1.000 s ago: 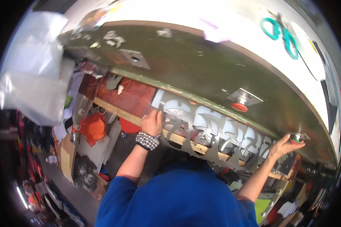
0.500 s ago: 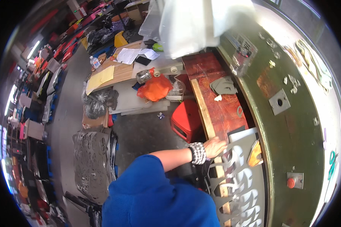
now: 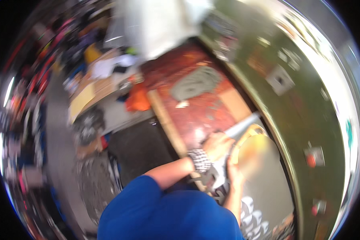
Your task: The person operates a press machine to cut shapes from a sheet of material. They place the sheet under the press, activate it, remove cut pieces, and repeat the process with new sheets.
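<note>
My left hand (image 3: 219, 147), a beaded bracelet at its wrist, lies at the near end of a pale strip beside the red board (image 3: 202, 116). Its fingers look bent, but motion smears them and I cannot tell what they hold. Close on its right, my right hand (image 3: 236, 173) is closed on the near-left edge of a yellow-rimmed cutting die (image 3: 244, 139). A blurred yellow patch hides part of the die. Beneath and beside it is a grey sheet (image 3: 268, 180); pale cut-out shapes (image 3: 254, 218) show at its near end. Grey cut pieces (image 3: 196, 83) lie on the board.
A green machine bed (image 3: 296, 120) runs along the right, with a red button (image 3: 311, 161) on it. White plastic sheeting (image 3: 156, 28) hangs at the far side. A wooden table (image 3: 84, 86) with papers and an orange bag (image 3: 138, 97) stand at far left.
My view has swung, shifting the board left. My right hand has come into view at the yellow die. The cut-out sheet by my left hand has shifted, and a plain grey surface now shows.
</note>
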The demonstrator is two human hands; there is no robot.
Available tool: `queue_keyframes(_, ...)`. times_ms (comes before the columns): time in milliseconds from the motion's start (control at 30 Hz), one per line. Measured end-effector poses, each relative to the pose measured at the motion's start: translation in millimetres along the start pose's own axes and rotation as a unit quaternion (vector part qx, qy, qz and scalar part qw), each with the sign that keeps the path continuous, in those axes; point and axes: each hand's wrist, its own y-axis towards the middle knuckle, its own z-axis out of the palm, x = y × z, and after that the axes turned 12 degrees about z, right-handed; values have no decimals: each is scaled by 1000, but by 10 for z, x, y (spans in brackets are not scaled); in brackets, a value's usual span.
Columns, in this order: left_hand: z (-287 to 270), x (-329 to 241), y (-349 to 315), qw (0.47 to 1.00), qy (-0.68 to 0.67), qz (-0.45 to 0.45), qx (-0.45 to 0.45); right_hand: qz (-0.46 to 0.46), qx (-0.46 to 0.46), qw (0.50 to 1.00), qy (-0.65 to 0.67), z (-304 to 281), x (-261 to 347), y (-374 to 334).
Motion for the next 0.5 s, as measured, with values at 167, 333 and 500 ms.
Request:
queue_keyframes(167, -189, -60, -19, 999, 31, 20, 26, 17, 51, 987, 153, -206, -141, -12)
queue_keyframes(333, -166, -289, 355, 991, -117, -36, 54, 137, 184, 834, 502, -455, -334, 59)
queue_keyframes(500, 177, -261, 496, 1000, -1, -27, -9, 173, 200, 746, 611, -529, -470, 49)
